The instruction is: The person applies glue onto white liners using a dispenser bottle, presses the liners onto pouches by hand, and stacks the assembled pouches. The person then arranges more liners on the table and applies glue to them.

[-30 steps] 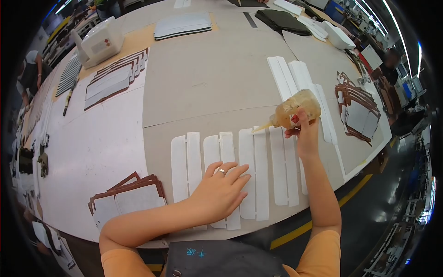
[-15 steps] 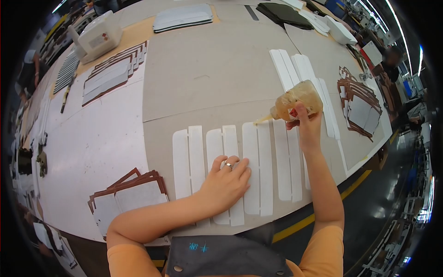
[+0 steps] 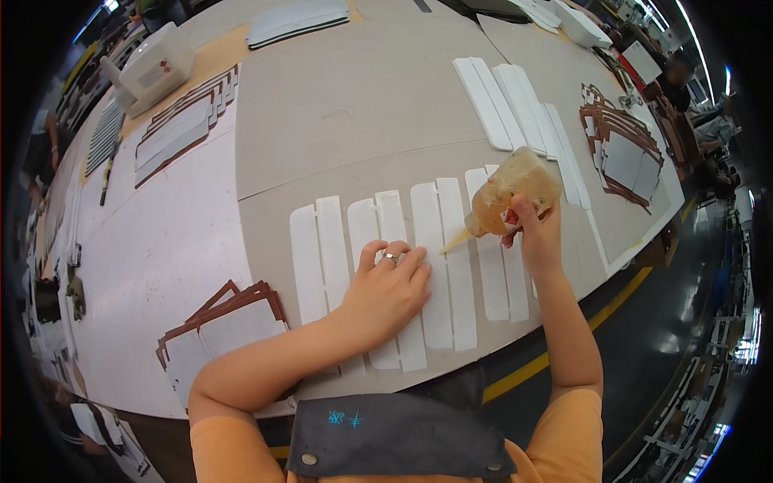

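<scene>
My right hand [image 3: 538, 235] is closed around a yellowish glue bottle [image 3: 515, 189], tilted down to the left. Its thin nozzle tip meets a white strip [image 3: 431, 213] along the edge beside the narrow gap. My left hand [image 3: 388, 283], a ring on one finger, rests with fingers apart and slightly bent. Under it lies another pair of white strips [image 3: 390, 216], partly hidden. Further left is one more pair of white strips [image 3: 306, 249]. To the right, a pair of strips [image 3: 493, 282] is partly covered by the bottle.
Brown-edged panels lie in stacks at the front left [image 3: 233, 326], back left [image 3: 173, 145] and right [image 3: 628, 165]. More white strips [image 3: 487, 101] lie beyond the bottle. A white jug [image 3: 157, 72] stands at the back left. Other people are at the far edges.
The bottle's nozzle has moved from the top end of the strip down along its inner edge. My left hand stays on the strips. The whole view has shifted slightly.
</scene>
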`<state>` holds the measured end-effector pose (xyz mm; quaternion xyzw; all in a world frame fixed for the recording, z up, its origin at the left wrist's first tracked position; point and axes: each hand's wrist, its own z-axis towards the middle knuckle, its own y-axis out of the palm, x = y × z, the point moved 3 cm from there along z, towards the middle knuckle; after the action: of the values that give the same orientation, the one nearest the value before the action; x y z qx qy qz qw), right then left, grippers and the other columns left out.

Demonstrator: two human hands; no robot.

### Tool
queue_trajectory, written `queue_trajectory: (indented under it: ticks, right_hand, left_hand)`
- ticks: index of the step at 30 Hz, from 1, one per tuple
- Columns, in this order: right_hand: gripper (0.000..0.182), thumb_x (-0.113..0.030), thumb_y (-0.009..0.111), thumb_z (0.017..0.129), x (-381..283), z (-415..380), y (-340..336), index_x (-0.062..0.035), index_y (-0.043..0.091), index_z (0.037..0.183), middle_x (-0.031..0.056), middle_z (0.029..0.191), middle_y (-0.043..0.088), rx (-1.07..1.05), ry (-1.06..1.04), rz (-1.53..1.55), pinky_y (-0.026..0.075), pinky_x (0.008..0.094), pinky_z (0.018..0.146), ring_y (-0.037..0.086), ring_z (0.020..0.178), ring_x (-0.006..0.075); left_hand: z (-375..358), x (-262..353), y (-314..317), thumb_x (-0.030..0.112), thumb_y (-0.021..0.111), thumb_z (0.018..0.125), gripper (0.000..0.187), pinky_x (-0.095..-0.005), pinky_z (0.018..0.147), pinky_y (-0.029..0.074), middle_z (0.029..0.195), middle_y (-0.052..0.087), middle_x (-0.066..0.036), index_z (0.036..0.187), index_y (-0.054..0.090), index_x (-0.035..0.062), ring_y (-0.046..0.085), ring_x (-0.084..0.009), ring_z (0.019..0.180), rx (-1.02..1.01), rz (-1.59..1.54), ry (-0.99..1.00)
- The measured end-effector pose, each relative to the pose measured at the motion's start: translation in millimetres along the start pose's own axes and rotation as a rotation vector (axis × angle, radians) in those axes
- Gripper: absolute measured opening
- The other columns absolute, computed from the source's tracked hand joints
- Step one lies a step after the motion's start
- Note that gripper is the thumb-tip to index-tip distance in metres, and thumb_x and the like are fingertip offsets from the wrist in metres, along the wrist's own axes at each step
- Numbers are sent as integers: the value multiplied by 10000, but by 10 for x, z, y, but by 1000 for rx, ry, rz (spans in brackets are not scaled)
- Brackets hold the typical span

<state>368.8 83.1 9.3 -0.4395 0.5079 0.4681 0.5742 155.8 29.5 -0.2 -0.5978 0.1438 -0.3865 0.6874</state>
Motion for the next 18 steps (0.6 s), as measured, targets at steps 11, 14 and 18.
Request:
queue_trajectory:
  ticks: [11, 14, 18]
  right_hand:
    - [592, -282, 737, 755, 34, -595, -212, -42, 385, 1167, 76, 893, 569, -87, 161, 83, 452, 202, 384, 581, 634, 110]
    - [609, -271, 736, 753, 63, -781, -266, -37, 380, 1188, 73, 890, 569, -112, 170, 95, 450, 203, 383, 580, 630, 111]
    - [624, -328, 720, 762, 122, -912, -330, -25, 392, 1198, 67, 891, 569, -110, 270, 170, 450, 207, 382, 577, 626, 112]
  left_hand:
    - [8, 11, 0, 206, 672, 737, 314, -434, 977, 245, 1141, 562, -78, 993, 593, 43, 514, -223, 1058, -13, 24, 4]
    - [9, 1, 3, 211, 672, 738, 315, -432, 975, 246, 1137, 562, -77, 993, 593, 43, 516, -221, 1056, -9, 16, 9]
    - [1, -9, 20, 216, 672, 740, 315, -431, 974, 247, 1132, 564, -77, 994, 594, 45, 516, -217, 1055, -2, 18, 15]
